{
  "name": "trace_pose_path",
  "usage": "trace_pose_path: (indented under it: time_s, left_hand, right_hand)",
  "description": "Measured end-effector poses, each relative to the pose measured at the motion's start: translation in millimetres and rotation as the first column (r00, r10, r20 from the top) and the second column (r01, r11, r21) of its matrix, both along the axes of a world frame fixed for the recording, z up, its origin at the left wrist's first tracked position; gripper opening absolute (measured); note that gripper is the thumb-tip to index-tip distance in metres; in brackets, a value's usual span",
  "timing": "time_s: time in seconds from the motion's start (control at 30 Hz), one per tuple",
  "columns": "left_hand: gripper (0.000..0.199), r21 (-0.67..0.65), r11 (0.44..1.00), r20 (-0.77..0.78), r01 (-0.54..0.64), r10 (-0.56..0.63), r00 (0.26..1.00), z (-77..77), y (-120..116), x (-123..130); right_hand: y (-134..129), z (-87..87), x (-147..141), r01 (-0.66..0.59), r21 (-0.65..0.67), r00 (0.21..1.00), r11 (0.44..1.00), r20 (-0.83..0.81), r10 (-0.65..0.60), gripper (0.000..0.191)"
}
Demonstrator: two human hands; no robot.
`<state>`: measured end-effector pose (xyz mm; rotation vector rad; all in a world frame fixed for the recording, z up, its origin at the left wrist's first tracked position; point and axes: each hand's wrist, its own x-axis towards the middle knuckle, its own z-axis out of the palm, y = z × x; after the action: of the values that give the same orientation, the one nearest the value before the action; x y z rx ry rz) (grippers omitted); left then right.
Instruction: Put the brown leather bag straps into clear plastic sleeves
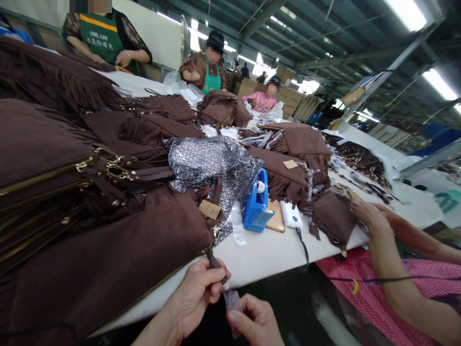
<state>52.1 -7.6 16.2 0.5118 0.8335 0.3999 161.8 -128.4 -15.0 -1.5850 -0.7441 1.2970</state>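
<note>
Near the table's front edge, my left hand (198, 293) pinches a dark brown strap (215, 262) with a small metal end. The strap meets a large brown suede bag (118, 254) with a gold zipper along its lower edge. To the right and a little lower, my right hand (255, 319) holds a clear plastic strip (233, 302) between thumb and fingers. The strip's upper end touches or lies against the strap's metal tip. A cardboard tag (210, 210) and a gold clasp (215, 233) are at the bag's right end.
A blue tape dispenser (257, 206), a gold phone (275, 217) and a white device (291, 215) with a black cable stand ahead. Patterned wrapping (212, 161) and fringed bags cover the white table (266, 252). At right, another person's arms (382, 254) handle a small bag; more people are behind.
</note>
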Motion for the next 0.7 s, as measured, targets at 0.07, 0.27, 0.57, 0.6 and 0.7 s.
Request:
trace_pose_path:
  time_s: [0.07,0.27,0.57,0.6,0.7]
  left_hand:
    - [0.030,0.000,1.000,0.027,0.009,-0.009,1.000,0.3,0.5,-0.7]
    - [0.025,0.120,0.991,-0.044,0.065,-0.060,0.997,-2.5,-1.0,1.2]
    - [0.027,0.170,0.977,-0.125,0.130,-0.109,0.986,3.0,2.2,-0.7]
    - [0.027,0.159,0.979,-0.126,0.127,-0.107,0.986,3.7,2.5,-0.6]
    - [0.027,0.143,0.981,-0.127,0.133,-0.115,0.985,4.5,2.9,-0.8]
  right_hand:
    - [-0.4,-0.3,-0.7,-0.005,0.003,1.000,1.000,-0.027,0.005,0.038]
    - [-1.9,-0.5,-0.6,0.018,0.001,0.999,1.000,-0.038,-0.018,0.037]
    - [-1.3,1.7,-1.7,0.020,-0.007,0.997,1.000,-0.076,-0.020,0.038]
    - [-0.6,2.7,-2.1,0.015,-0.006,0.997,1.000,-0.076,-0.016,0.038]
    - [2.1,5.4,-3.8,0.014,-0.002,0.997,1.000,-0.081,-0.015,0.038]
